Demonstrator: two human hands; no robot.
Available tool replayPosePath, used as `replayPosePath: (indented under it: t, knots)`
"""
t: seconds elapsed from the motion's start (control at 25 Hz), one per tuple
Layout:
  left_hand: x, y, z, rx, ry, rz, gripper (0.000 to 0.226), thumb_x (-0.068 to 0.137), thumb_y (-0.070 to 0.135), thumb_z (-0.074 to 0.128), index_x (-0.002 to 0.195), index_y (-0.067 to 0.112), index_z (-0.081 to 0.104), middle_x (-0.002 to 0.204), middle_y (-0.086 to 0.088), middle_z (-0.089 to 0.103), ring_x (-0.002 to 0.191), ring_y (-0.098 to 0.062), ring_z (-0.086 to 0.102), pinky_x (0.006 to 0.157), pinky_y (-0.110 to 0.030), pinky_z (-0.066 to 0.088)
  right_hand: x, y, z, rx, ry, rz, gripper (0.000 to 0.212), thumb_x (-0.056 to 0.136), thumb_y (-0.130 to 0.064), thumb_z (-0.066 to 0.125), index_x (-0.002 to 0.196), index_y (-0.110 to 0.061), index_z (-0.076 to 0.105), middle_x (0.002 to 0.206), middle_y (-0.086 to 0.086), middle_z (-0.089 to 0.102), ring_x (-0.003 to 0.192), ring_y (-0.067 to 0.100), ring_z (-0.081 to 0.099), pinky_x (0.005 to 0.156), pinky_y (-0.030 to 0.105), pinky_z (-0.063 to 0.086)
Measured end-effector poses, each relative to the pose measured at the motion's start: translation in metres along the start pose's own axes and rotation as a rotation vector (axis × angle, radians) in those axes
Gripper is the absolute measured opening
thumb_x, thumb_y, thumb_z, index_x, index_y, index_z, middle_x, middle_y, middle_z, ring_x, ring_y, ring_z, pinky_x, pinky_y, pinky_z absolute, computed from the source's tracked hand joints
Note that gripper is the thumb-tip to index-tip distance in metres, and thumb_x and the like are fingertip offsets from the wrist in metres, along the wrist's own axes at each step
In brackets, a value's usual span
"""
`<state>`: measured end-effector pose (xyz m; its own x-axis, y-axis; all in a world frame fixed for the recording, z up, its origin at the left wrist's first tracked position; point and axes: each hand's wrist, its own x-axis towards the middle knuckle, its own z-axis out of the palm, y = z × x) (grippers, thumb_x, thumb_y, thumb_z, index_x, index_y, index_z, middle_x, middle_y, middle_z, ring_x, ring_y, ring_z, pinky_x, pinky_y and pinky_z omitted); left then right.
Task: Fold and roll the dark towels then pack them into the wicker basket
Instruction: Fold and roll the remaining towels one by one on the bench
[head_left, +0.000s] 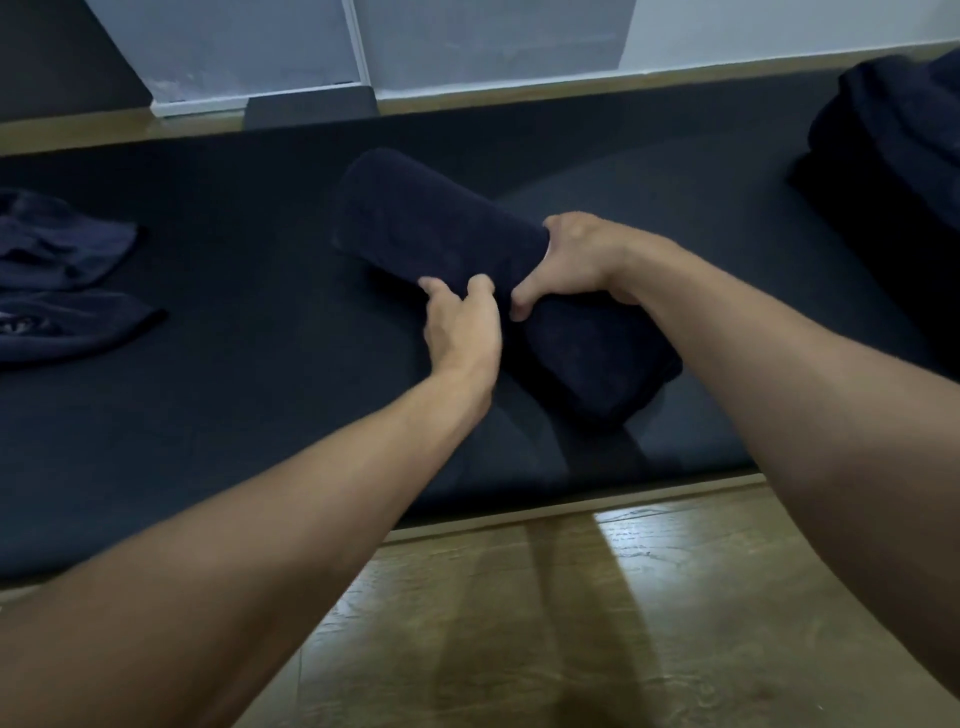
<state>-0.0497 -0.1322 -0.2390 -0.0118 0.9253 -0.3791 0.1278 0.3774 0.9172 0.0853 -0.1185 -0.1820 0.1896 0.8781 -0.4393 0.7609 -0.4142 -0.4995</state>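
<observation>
A dark mat (208, 415) lies on the wooden floor (571, 623) beside a pale wall (467, 36).

We look to be in a room of a home: a glossy wooden floor (519, 623), a low dark mat (234, 415) laid on it, and a pale wall (467, 41) behind. Loose dark towels (57, 244) and a dark towel heap (893, 156) lie on the mat, like household laundry.

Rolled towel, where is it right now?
Head view, centre: the rolled towel lies diagonally on the dark mat, gripped mid-length by the left hand and right hand, loose towels lying to its left.
</observation>
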Motion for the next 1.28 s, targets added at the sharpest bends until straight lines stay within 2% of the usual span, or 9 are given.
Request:
replayPosePath:
  t: [0.12, 0.24, 0.44, 0.52, 0.6, 0.72, 0.92, 1.12, 1.28]
  knots:
    - [0.0, 0.001, 0.023, 0.004, 0.034, -0.022, 0.07, 0.092, 0.054, 0.045, 0.151, 0.018, 0.033, 0.135, -0.002, 0.054, 0.12, -0.023, 0.055, 0.105, -0.044, 0.044, 0.0, 0.013, -0.003, 0.237, -0.116, 0.032, 0.069, 0.047, -0.034, 0.089, 0.109, -0.02, 0.063, 0.097, 0.003, 0.074, 0.083, 0.023, 0.073, 0.072, 0.039, 0.061]
    - [0.0, 0.007, 0.045, -0.038, 0.007, 0.007, 0.067, 0.086, 0.068, 0.051, 0.135, 0.023, 0.051, 0.117, 0.008, 0.065, 0.106, -0.014, 0.063, 0.097, -0.037, 0.051, -0.001, 0.032, -0.018, 0.444, -0.167, 0.077, 0.043, 0.063, -0.025, 0.083, 0.103, -0.016, 0.069, 0.09, 0.005, 0.077, 0.081, 0.025, 0.075, 0.073, 0.039, 0.061]
    - [-0.001, 0.028, 0.099, -0.192, -0.304, -0.225, 0.094, 0.056, 0.079, 0.074, 0.124, 0.016, 0.057, 0.114, -0.001, 0.071, 0.099, -0.02, 0.071, 0.089, -0.04, 0.057, -0.02, 0.077, -0.058, 0.789, -0.174, 0.244, 0.025, 0.077, -0.02, 0.075, 0.101, -0.013, 0.072, 0.094, 0.008, 0.077, 0.086, 0.025, 0.074, 0.075, 0.037, 0.06]
    - [-0.014, 0.043, 0.117, -0.206, -0.494, -0.324, 0.093, 0.056, 0.077, 0.076, 0.124, 0.015, 0.064, 0.113, -0.005, 0.073, 0.101, -0.023, 0.072, 0.092, -0.041, 0.056, -0.032, 0.096, -0.082, 0.911, -0.087, 0.309, 0.027, 0.077, -0.022, 0.076, 0.102, -0.014, 0.071, 0.094, 0.007, 0.077, 0.088, 0.024, 0.074, 0.075, 0.036, 0.059]
    - [-0.033, 0.065, 0.128, -0.156, -0.635, -0.363, 0.072, 0.07, 0.067, 0.074, 0.123, 0.019, 0.067, 0.111, -0.003, 0.075, 0.101, -0.021, 0.072, 0.091, -0.039, 0.056, -0.039, 0.109, -0.103, 0.978, -0.021, 0.359, 0.04, 0.073, -0.025, 0.08, 0.11, -0.014, 0.069, 0.099, 0.008, 0.076, 0.095, 0.025, 0.073, 0.078, 0.037, 0.058]
    - [-0.06, 0.092, 0.154, -0.098, -0.708, -0.412, 0.066, 0.072, 0.045, 0.084, 0.129, 0.022, 0.059, 0.111, 0.002, 0.074, 0.098, -0.016, 0.072, 0.084, -0.035, 0.06, -0.053, 0.134, -0.138, 1.048, 0.001, 0.405, 0.058, 0.068, -0.029, 0.083, 0.121, -0.014, 0.065, 0.106, 0.008, 0.075, 0.101, 0.026, 0.071, 0.079, 0.037, 0.058]
    - [-0.075, 0.087, 0.238, -0.08, -0.619, -0.414, 0.06, 0.074, 0.031, 0.085, 0.127, 0.023, 0.057, 0.113, 0.002, 0.072, 0.097, -0.013, 0.071, 0.079, -0.029, 0.06, -0.053, 0.203, -0.174, 0.86, 0.12, 0.451, 0.054, 0.075, -0.036, 0.08, 0.123, -0.021, 0.059, 0.112, 0.0, 0.07, 0.098, 0.016, 0.069, 0.079, 0.032, 0.056]
    - [-0.09, 0.056, 0.306, 0.087, -0.503, -0.409, 0.062, 0.081, 0.025, 0.077, 0.136, 0.031, 0.049, 0.12, 0.006, 0.067, 0.109, -0.016, 0.064, 0.095, -0.037, 0.054, -0.055, 0.242, -0.161, -0.001, 0.394, 0.327, 0.068, 0.089, -0.04, 0.066, 0.148, -0.019, 0.038, 0.14, 0.007, 0.047, 0.124, 0.027, 0.047, 0.105, 0.041, 0.041]
    - [-0.11, 0.057, 0.324, 0.402, -0.384, -0.284, 0.068, 0.095, 0.036, 0.059, 0.154, 0.03, 0.025, 0.149, 0.002, 0.044, 0.136, -0.021, 0.044, 0.11, -0.038, 0.04, -0.067, 0.252, -0.152, -0.197, 0.402, 0.275, 0.061, 0.095, -0.045, 0.056, 0.15, -0.033, 0.033, 0.147, 0.005, 0.042, 0.124, 0.027, 0.043, 0.101, 0.042, 0.04]
